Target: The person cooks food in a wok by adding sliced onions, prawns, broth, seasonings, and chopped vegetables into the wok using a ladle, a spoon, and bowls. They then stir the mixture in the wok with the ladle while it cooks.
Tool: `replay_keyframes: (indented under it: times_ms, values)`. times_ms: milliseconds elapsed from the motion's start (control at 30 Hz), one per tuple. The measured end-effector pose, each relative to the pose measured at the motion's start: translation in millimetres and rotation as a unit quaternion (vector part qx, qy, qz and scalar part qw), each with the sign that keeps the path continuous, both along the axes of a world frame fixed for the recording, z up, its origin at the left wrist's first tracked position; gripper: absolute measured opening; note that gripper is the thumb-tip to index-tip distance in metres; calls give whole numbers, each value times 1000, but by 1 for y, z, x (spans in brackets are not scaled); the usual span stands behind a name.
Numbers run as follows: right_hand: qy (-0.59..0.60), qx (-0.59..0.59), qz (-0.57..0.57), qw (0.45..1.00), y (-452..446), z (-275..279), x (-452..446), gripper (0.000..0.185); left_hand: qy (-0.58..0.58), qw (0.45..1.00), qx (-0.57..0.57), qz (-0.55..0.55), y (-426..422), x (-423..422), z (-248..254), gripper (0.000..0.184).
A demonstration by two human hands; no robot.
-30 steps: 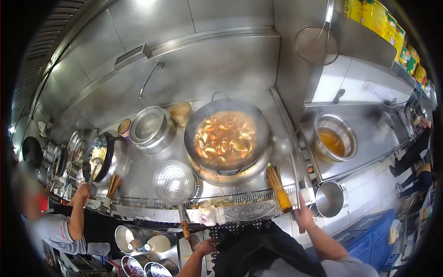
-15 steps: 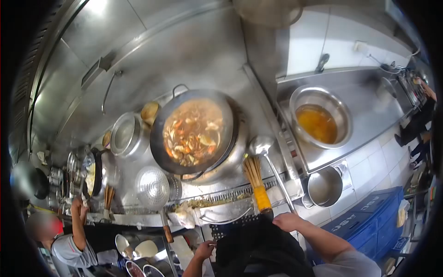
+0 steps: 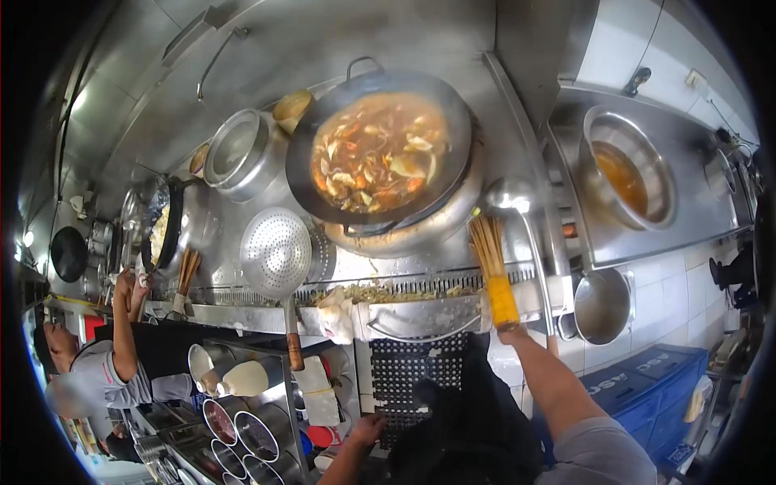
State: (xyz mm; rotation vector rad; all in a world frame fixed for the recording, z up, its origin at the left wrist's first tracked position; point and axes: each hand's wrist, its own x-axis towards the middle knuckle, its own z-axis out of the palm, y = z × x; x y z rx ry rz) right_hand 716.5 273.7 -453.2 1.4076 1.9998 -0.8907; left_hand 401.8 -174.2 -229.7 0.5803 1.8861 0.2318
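Note:
My right hand [image 3: 511, 335] is at the lower end of a bamboo wok brush [image 3: 495, 279] with a yellow band. Its fingers are mostly hidden, so whether they grip the brush is unclear. Just right of the brush lies a long-handled steel ladle [image 3: 533, 250], bowl on the stove. Low beside my dark apron, my left hand [image 3: 368, 430] has curled fingers; anything inside them is hidden. Ahead, a large black wok [image 3: 299, 166] on the burner holds a steaming brown stew [image 3: 376, 153] with orange and pale pieces. A perforated skimmer [image 3: 276, 252] with a wooden handle rests left of the brush.
Left of the wok stand a steel pot [image 3: 234, 158] and a small golden bowl [image 3: 293, 109]. A steel basin [image 3: 626, 166] with amber liquid sits at right, above a lower pot [image 3: 598, 307]. Blue crates [image 3: 630, 388] stand behind my right arm. A co-worker [image 3: 113, 372] works at left.
My right hand has moved up to the brush's lower end, and its arm reaches farther forward. The view has shifted, so the stove appears higher and farther right. Brush and ladle keep their places.

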Motion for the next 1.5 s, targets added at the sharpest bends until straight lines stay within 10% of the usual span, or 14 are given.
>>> replay_keyframes:
  times_ms: [200, 267, 300, 400, 533, 567, 700, 1000, 1200, 1500]
  values:
    - [-50, 90, 13, 995, 9, -13, 10, 46, -88, 948, -130, 277, -142, 3, -7, 34]
    - [-58, 75, -9, 995, 11, -17, 10, 45, 55, 985, 28, -160, -220, -4, -28, 33]
    - [-78, 33, 40, 996, 10, 74, -17, 45, 126, 914, 107, -371, -236, -9, -35, 33]
    - [-96, 21, 50, 994, 9, 106, -28, 47, 218, 726, 94, -646, -245, -19, -16, 33]
    - [-94, 15, 63, 993, 17, 81, -16, 45, 162, 899, 212, -347, -227, -41, -27, 33]
    - [-86, 40, 58, 994, 21, 29, -8, 48, 88, 988, 19, -129, -203, -40, -15, 35]
    - [31, 76, 34, 996, 12, 10, 1, 60, -6, 998, 10, -63, -37, -72, 123, 32]
    - [-103, -26, 48, 993, 18, 48, -14, 67, 47, 937, 345, 2, 244, -136, 307, 26]
    - [-5, -40, -176, 984, 7, 118, -25, 58, 107, 895, 427, -67, 344, -111, 298, 26]
    - [-9, -29, -124, 992, 1, 114, -19, 48, 465, 750, 453, -124, 431, -92, 247, 11]
